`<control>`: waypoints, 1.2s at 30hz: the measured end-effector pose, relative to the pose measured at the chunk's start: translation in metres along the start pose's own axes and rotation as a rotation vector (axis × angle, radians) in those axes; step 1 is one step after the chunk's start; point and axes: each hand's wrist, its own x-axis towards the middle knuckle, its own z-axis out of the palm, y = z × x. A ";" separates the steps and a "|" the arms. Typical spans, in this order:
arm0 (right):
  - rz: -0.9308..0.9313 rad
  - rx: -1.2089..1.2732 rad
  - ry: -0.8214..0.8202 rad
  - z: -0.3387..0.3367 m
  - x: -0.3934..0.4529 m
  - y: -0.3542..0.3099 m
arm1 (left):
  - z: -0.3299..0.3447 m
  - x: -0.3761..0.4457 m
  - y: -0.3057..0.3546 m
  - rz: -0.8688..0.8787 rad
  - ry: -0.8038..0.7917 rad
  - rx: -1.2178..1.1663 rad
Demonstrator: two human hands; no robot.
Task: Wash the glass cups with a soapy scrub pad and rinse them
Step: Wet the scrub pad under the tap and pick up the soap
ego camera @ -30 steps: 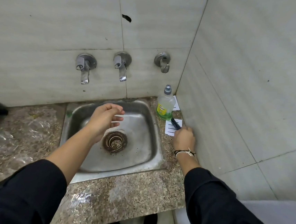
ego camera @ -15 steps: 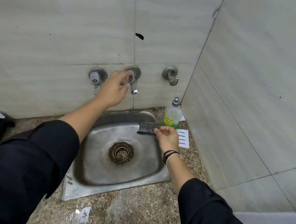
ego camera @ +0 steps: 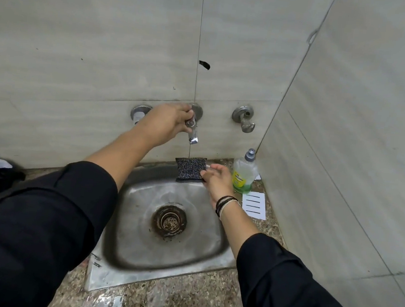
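Scrub pad [ego camera: 191, 170] sits under the middle tap [ego camera: 193, 130], at the sink's [ego camera: 221, 259] 12 o'clock, pinched at its edge by the right hand [ego camera: 218, 181]. Left hand [ego camera: 167, 122] grips the tap handle. Thin trickle lands on the pad (probably light, soft, squashy; slippery once soaped). Edge hold looks adequate.

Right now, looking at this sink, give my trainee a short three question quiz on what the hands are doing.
1. True or false: the right hand holds the scrub pad under the middle tap.
2. What does the left hand grip?
A. the soap bottle
B. the middle tap
C. the drain
3. Fill in: the soap bottle stands on the counter to the ____ of the sink.

Key
1. True; a thin stream of water falls onto the pad.
2. B.
3. Right, in the corner by the side wall.
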 end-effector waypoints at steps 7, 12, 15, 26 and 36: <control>0.049 0.013 -0.018 0.007 0.008 0.000 | -0.006 0.031 0.037 -0.305 -0.017 0.206; -0.017 0.006 -0.062 0.012 0.010 -0.003 | -0.005 0.046 0.041 -0.469 -0.023 0.216; -0.060 -0.039 -0.080 0.016 0.010 -0.005 | -0.009 0.049 0.047 -0.506 -0.035 0.212; -0.122 -0.148 -0.097 0.024 0.012 -0.006 | -0.005 0.044 0.048 -0.552 -0.004 0.155; -0.133 -0.167 -0.137 0.034 0.016 -0.018 | 0.000 0.037 0.045 -0.516 0.073 0.104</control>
